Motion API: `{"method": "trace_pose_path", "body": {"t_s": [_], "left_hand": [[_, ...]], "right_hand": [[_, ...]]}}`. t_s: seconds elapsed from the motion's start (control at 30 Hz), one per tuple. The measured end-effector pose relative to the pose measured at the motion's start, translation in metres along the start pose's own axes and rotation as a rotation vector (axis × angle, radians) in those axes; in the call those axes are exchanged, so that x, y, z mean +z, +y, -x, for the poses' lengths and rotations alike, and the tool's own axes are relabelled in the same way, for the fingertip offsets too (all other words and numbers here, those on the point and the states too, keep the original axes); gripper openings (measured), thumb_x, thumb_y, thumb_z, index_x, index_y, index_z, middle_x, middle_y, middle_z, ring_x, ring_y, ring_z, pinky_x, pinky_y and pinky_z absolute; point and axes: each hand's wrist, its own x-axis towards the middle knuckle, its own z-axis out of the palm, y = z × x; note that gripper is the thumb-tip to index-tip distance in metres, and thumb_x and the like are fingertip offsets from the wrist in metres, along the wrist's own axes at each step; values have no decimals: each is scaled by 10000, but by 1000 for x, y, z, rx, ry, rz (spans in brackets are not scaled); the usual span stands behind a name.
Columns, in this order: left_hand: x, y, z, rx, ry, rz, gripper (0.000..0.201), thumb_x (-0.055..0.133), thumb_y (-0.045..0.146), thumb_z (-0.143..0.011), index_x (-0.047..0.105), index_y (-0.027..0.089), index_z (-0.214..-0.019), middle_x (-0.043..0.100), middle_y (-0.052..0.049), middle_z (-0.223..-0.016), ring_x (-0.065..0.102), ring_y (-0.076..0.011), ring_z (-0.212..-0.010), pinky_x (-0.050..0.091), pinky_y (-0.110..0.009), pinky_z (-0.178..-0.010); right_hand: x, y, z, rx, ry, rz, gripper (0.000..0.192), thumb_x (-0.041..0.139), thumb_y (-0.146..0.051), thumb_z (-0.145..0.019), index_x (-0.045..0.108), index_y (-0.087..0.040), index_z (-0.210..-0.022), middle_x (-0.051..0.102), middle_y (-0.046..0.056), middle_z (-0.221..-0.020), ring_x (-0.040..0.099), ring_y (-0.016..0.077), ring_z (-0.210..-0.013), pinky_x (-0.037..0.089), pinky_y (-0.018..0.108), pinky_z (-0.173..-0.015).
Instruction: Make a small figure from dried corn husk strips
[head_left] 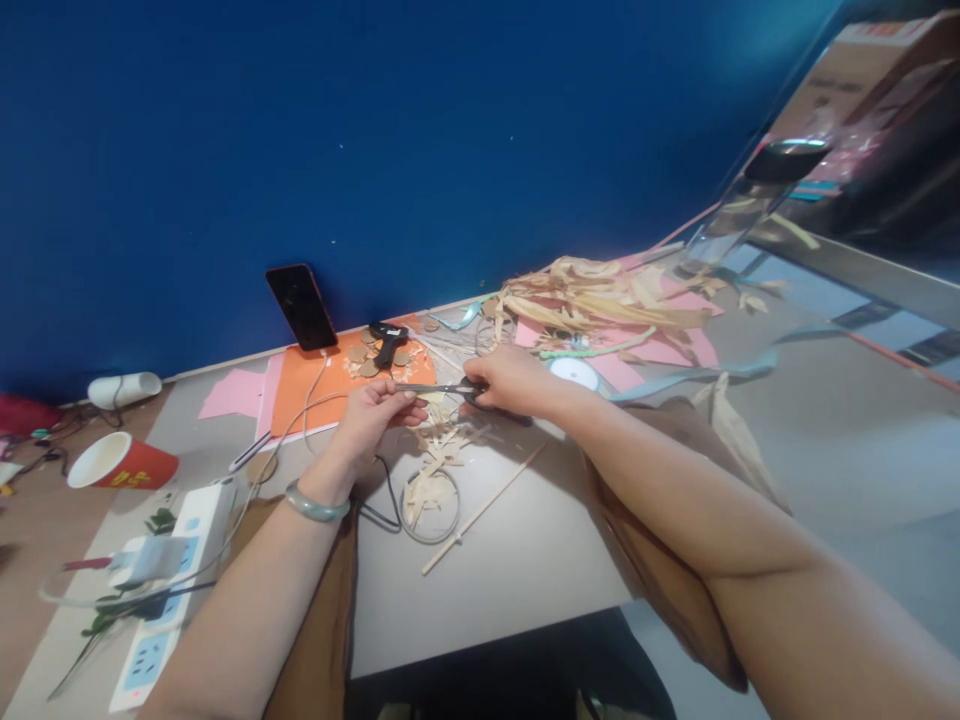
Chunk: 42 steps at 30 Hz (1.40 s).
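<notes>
- Dried husk strip (429, 397): pale, small, held above the bench (540, 560) at the centre of the work area, directly over a pile of husk trimmings (442, 445).
- Scissors (442, 388): long axis runs nearly level, left to right; blade tips point toward the left hand, handles sit in the right hand. Blades appear almost together at the strip; the exact gap is too small to read.
- Left hand (375, 415): grip pinched together on the strip, fingers curled, a pale bangle (316, 503) on the wrist.
- Right hand (510, 380): grip clamped on the scissor handles, just to the right of the strip.
- Relation: the strip lies at the blade tips, between both hands; the left hand is the nearer.
- Surroundings: wire ring (430, 508) and thin wooden stick (484, 508) below the pile; glue gun (388, 342) on orange paper (307, 390) behind; phone (301, 306) leaning on the blue wall.
</notes>
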Motion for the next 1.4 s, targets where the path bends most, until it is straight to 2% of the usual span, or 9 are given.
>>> {"method": "trace_pose_path", "body": {"t_s": [0.23,0.63,0.93,1.4], "left_hand": [[4,0,1,-57,-34,-19,214,749,266,-672,649,102,-766,726,-96,-735,677,-138,-600,560,-227,-591],[7,2,1,-96,-15,-53,226,743,253,-668,641,96,-794,729,-95,-743,680,-146,-607,561,-244,-602],[8,-4,-1,-105,-30,-49,209,738,244,-668,654,96,-790,728,-92,-725,676,-144,-589,560,-238,-587],[9,-2,-2,-154,-11,-36,171,732,224,-697,671,77,-762,728,-107,-732,672,-131,-586,551,-210,-575]], "right_hand": [[3,-2,-1,-25,0,3,311,698,-505,-652,640,-208,-726,648,48,-670,538,186,-680,222,274,-566],[0,-6,1,-8,-5,39,303,676,-499,-679,660,-205,-745,652,49,-663,544,180,-675,226,265,-570],[2,-8,2,-6,-25,-14,299,687,-492,-676,645,-198,-708,643,45,-657,523,163,-639,215,264,-553],[8,-5,1,-27,-54,-78,280,668,-466,-708,625,-190,-689,615,36,-633,503,150,-622,240,256,-556]]}}
